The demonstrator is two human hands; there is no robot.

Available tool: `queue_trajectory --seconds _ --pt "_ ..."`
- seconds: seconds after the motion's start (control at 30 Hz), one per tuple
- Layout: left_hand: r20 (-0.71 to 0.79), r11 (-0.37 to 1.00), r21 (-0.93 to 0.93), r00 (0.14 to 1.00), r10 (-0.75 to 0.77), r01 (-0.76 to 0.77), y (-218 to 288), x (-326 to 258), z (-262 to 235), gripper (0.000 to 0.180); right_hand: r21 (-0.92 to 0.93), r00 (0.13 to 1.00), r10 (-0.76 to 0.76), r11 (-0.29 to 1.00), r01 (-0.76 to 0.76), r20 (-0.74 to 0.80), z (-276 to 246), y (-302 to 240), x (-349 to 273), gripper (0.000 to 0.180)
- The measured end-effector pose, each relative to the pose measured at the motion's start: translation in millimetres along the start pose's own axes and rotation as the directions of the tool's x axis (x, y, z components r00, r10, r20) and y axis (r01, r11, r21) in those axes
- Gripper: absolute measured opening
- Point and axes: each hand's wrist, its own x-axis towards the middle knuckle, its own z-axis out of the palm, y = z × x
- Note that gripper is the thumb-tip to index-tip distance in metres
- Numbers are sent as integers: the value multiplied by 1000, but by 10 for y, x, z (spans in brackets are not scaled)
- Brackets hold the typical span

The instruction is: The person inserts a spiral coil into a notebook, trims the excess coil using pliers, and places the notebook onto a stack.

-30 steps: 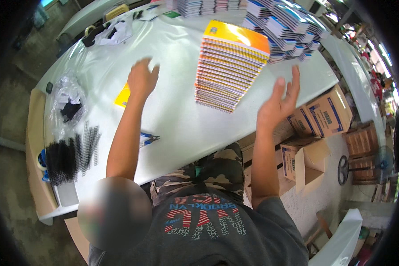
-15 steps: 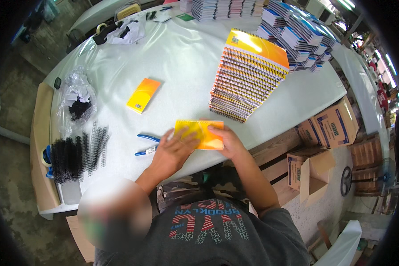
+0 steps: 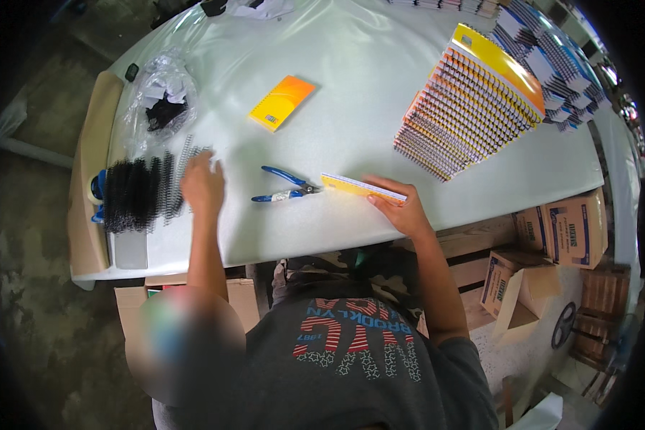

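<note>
My right hand (image 3: 405, 209) grips a yellow-orange pocket notebook (image 3: 355, 186), its thumb on the near side. The notebook is tilted up on edge, showing its white page edges. My left hand (image 3: 203, 183) is over the right side of a row of black spiral binding coils (image 3: 140, 193). Its fingers are bent and a little apart, the tips at the loose coils; no coil is plainly held. Between the hands lie blue-handled cutting pliers (image 3: 288, 188), jaws close to the notebook's left end. Another yellow-orange notebook (image 3: 282, 103) lies flat farther off.
A tall stack of spiral-bound notebooks (image 3: 473, 100) stands at the right, with blue-covered ones (image 3: 552, 64) behind. A clear plastic bag (image 3: 166, 100) with black bits lies at the left, near a tape roll (image 3: 95, 190). Cardboard boxes (image 3: 570, 229) sit below the table's right edge.
My left hand has left the notebook and moved left to the coils. My right hand keeps the notebook, now tipped from flat onto its edge. The head view has shifted.
</note>
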Motion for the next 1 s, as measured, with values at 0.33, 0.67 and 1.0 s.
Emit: queue_trajectory --seconds 0.33,0.67,1.0 --pt "55 960 261 992 -118 100 -302 -165 23 27 74 993 -96 993 92 63 -22 96 123 29" --pt "16 916 -367 985 -172 165 83 161 -250 26 55 991 -136 989 136 -7 29 49 119 32" --pt "517 693 -715 736 436 92 1124 -182 -130 43 142 999 -39 989 42 -30 40 54 126 27"
